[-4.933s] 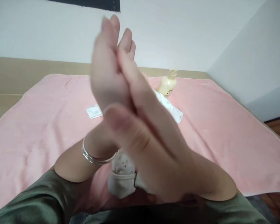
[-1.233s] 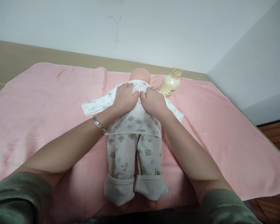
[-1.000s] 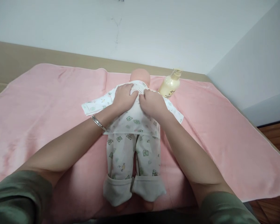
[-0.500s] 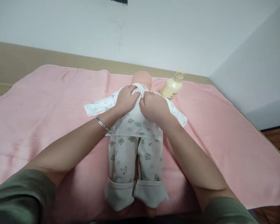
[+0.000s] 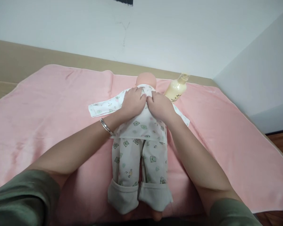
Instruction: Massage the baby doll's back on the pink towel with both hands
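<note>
A baby doll (image 5: 146, 80) lies stretched out with its smooth, bald head away from me and no face showing. It wears a white shirt (image 5: 141, 125) and matching pants (image 5: 129, 160) with small animal prints, the cuffs turned up. My left hand (image 5: 134, 102) lies on the left upper part of the shirt, fingers stretched towards the collar. Beside it, my right hand (image 5: 160, 105) rests on the right upper part in the same way. The thumbs almost meet over the middle. Both hands are open, and cover much of the upper shirt.
A pale yellow pump bottle (image 5: 176, 89) leans beyond my right hand, near the doll's shoulder. Under everything is a pink blanket (image 5: 61, 103) on a flat surface. A white wall (image 5: 169, 37) rises behind, with another wall at the right.
My right hand has let go of the shirt's fabric near the collar and now lies flat on it. The collar fold has been smoothed down. The view has shifted slightly.
</note>
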Tool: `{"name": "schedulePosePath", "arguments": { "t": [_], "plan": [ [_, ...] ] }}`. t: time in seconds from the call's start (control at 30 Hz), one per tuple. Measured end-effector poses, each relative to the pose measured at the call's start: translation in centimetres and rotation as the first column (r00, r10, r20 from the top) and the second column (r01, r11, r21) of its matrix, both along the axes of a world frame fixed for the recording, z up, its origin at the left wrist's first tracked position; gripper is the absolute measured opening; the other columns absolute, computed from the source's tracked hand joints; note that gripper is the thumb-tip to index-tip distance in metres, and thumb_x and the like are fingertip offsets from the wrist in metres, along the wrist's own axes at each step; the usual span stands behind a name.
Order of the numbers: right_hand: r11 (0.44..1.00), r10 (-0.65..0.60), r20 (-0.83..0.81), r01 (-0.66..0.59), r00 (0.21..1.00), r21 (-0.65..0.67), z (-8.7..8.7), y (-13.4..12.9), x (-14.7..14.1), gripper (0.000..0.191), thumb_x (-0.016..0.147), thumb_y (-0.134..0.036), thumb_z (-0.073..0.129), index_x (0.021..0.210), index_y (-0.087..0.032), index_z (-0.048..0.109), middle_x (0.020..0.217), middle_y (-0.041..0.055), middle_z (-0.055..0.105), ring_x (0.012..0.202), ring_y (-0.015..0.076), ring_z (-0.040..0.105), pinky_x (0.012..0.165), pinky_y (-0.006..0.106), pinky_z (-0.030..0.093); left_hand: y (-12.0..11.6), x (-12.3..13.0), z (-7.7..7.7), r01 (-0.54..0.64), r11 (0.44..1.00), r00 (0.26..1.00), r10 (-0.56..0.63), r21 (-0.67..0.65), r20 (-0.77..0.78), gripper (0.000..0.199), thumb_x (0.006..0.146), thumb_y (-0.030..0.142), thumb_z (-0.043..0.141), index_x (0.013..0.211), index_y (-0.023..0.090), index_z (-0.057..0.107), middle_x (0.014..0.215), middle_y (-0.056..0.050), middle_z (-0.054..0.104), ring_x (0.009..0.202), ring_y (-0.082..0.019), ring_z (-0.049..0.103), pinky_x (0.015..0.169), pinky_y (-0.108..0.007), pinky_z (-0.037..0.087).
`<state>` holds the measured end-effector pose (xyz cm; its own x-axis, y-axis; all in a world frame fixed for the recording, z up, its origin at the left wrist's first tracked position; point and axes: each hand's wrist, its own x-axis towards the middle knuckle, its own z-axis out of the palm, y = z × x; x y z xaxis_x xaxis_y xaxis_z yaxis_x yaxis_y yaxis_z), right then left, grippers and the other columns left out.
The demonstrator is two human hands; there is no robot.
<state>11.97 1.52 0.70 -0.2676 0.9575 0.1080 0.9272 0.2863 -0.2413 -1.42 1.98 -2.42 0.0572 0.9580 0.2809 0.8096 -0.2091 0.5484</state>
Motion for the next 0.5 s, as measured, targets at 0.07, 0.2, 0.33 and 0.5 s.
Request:
{"name": "schedulePosePath", "arguments": {
  "t": [0.07,0.2,0.33,0.5],
  "plan": [
    [1.000,-0.023,0.058,0.023,0.998,0.005,0.8,-1.4,-0.8,0.040,0.103,-0.026,0.031,0.116,-0.010,0.066,0.119,0.0233,0.074,0.112,0.0364,0.068,0.090,0.043,0.051,1.0,-0.8,0.1,-0.012,1.000,0.998,0.014,-0.027,0.057,0.033,0.101,0.027,0.032,0.098,0.017,0.064,0.115,-0.015,0.073,0.111,-0.028,0.066,0.106,-0.045,0.053],
    [0.999,-0.032,0.102,0.033,0.994,-0.002,1.3,-1.7,-0.9,0.033,0.101,-0.022,0.034,0.100,-0.015,0.066,0.101,0.0193,0.076,0.095,0.0338,0.070,0.074,0.039,0.045,1.1,-0.9,0.2,-0.040,0.999,0.999,0.041,-0.011,0.018,0.031,0.100,0.025,0.034,0.096,0.015,0.064,0.111,-0.016,0.073,0.106,-0.028,0.067,0.103,-0.044,0.053],
    [1.000,-0.008,-0.067,0.007,0.998,-0.017,0.2,0.7,0.6,0.031,0.100,-0.031,0.034,0.095,-0.021,0.063,0.099,0.0136,0.076,0.089,0.0310,0.067,0.072,0.038,0.042,-0.7,0.3,0.2,-0.060,0.998,0.994,0.063,0.036,-0.093,0.042,0.100,0.021,0.032,0.118,0.006,0.067,0.122,-0.020,0.071,0.121,-0.034,0.065,0.113,-0.050,0.049],
    [0.997,0.072,-0.237,-0.077,0.969,-0.012,-1.4,2.8,2.1,0.037,0.102,-0.043,0.032,0.104,-0.020,0.061,0.121,0.0152,0.074,0.101,0.0300,0.067,0.087,0.040,0.049,-3.0,1.8,-0.2,-0.003,0.993,0.980,0.026,0.114,-0.198,0.054,0.101,0.017,0.033,0.145,-0.005,0.054,0.153,-0.027,0.056,0.148,-0.039,0.048,0.130,-0.051,0.035]
  ]
}}
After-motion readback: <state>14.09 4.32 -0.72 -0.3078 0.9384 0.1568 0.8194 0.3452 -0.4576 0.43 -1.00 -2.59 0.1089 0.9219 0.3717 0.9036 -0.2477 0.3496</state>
